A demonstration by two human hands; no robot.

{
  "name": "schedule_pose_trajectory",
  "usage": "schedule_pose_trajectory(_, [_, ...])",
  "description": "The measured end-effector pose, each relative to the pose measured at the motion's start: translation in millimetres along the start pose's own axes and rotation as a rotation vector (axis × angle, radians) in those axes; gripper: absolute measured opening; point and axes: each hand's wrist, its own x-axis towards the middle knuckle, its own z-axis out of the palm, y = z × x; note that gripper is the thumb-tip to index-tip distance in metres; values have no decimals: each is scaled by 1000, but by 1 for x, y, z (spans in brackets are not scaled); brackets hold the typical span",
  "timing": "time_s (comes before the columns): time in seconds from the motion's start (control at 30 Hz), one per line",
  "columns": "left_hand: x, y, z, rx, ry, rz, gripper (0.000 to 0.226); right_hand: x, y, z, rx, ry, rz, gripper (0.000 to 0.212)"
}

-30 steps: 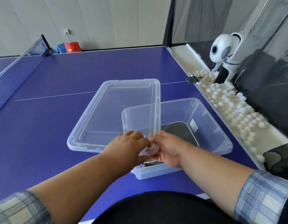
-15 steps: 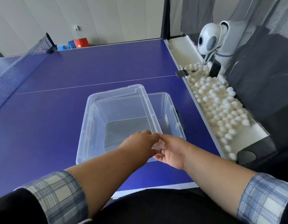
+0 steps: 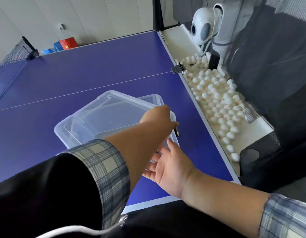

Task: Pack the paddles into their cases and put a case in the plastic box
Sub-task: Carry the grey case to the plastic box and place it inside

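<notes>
A clear plastic box (image 3: 156, 98) stands on the blue table near its right edge. Its clear lid (image 3: 111, 110) lies skewed over it, shifted to the left. Through the plastic a dark grey case (image 3: 114, 133) shows inside the box. My left hand (image 3: 159, 117) reaches across and curls over the lid's right edge, with the fingertips hidden. My right hand (image 3: 169, 162) is open with fingers spread by the box's near right corner, partly under my left forearm. No paddle is in view.
A white trough full of several white balls (image 3: 217, 100) runs along the table's right edge, with a white ball machine (image 3: 202, 30) behind it. The net (image 3: 9, 57) stands at far left. Red and blue boxes (image 3: 68, 42) sit beyond the table.
The lid has come down over the box. My left hand slid to the lid's right edge, and my right hand let go and opened.
</notes>
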Motion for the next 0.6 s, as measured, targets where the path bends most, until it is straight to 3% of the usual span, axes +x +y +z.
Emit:
schedule_pose_trajectory(0.13, [21,-11,7,-199,-5,-118,33,6,-6,1,-318,202,-107,27])
schedule_pose_trajectory(0.33, [0,-37,13,-429,84,-83,29,24,-34,-5,-548,459,-288,43])
schedule_pose_trajectory(0.43, [-18,-56,16,-359,162,33,31,32,-48,-3,-720,559,-343,43])
schedule_pose_trajectory(0.6, [-37,-93,23,-91,78,117,50,45,-74,-3,-1137,611,-488,50])
